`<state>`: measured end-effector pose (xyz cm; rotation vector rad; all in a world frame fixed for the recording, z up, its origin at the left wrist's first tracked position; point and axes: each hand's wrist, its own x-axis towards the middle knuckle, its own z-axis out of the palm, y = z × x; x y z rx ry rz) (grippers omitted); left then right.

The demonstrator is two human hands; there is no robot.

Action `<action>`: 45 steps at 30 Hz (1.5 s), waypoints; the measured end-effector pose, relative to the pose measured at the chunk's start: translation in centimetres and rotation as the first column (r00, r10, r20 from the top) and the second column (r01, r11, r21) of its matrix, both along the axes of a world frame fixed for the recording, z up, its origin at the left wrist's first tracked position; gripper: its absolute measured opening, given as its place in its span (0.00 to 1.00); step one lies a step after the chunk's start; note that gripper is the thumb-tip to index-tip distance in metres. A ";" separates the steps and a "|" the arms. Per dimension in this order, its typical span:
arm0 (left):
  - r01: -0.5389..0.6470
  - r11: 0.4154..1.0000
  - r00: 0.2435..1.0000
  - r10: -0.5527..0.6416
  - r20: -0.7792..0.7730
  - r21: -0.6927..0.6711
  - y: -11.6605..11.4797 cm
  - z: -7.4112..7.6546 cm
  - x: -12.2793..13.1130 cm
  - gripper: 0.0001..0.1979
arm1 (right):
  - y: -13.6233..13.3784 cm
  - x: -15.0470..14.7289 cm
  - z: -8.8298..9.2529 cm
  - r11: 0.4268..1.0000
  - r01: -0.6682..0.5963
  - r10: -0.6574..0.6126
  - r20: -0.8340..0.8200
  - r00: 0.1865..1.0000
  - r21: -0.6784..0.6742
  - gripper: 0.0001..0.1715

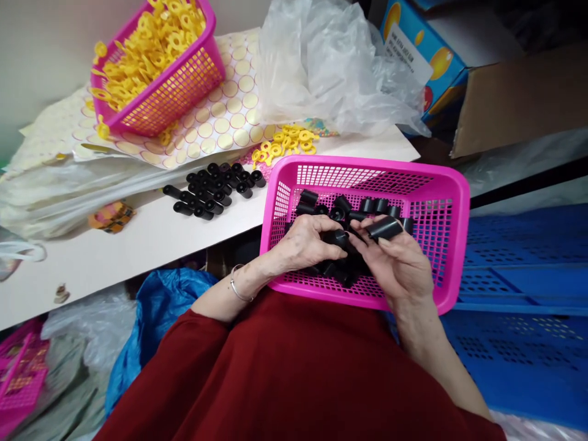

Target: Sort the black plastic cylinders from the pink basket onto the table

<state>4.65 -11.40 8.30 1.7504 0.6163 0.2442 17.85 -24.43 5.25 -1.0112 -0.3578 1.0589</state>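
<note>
A pink plastic basket (367, 166) rests against my body, with several short black cylinders (343, 204) lying loose inside it. Over the basket, my left hand (309, 245) pinches one black cylinder (337, 237) between thumb and fingers. My right hand (404, 263) is a little to the right, palm turned up, and its thumb and fingers close on another black cylinder (384, 228). A darker piece beside the right fingers is too hidden to make out. On the white table, to the left of the basket, stands a group of similar black cylinders (214, 188).
Yellow ring-shaped pieces fill a second pink basket (160, 86), and more yellow rings (287, 142) lie near the table's edge. Clear plastic bags (331, 67) and a blue box (422, 55) stand behind. Blue perforated crates (523, 263) are at the right.
</note>
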 end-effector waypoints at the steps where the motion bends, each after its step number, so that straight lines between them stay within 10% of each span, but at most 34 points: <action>1: 0.023 1.000 1.000 -0.024 -0.019 -0.015 -0.1 0.2 0.1 0.10 | 0.0 0.0 -0.1 1.000 -0.003 0.003 -0.033 0.999 0.011 0.18; 20: 0.165 0.986 0.974 -0.167 -0.151 -0.022 -0.1 0.7 0.8 0.08 | 0.2 -1.1 -1.5 0.999 0.011 -0.018 0.192 0.981 0.037 0.23; 31: -0.101 0.957 0.995 0.093 -0.045 -0.272 -0.8 -1.0 0.9 0.30 | 0.6 -3.3 -0.4 0.981 0.196 -0.196 0.096 0.976 0.014 0.21; 36: -0.006 0.990 0.993 -0.011 0.117 0.144 -0.8 -2.0 -0.1 0.21 | 0.7 -4.4 -0.9 0.958 0.276 -0.274 0.034 0.961 -0.075 0.18; 40: -0.019 0.655 0.969 -0.174 0.175 0.755 -1.6 -3.5 -1.6 0.12 | 0.5 -4.6 -1.2 0.973 0.199 -0.203 -0.020 0.979 -0.114 0.14; 43: -0.103 0.398 0.975 -0.140 0.172 0.912 -2.8 -4.2 -2.8 0.16 | 0.3 -4.7 -1.2 0.989 0.070 -0.072 -0.010 0.997 -0.128 0.13; 45: -0.146 0.344 0.970 -0.133 0.202 0.928 -3.3 -3.8 -3.7 0.18 | 0.2 -4.3 -1.0 0.986 -0.083 0.089 0.036 0.995 -0.148 0.13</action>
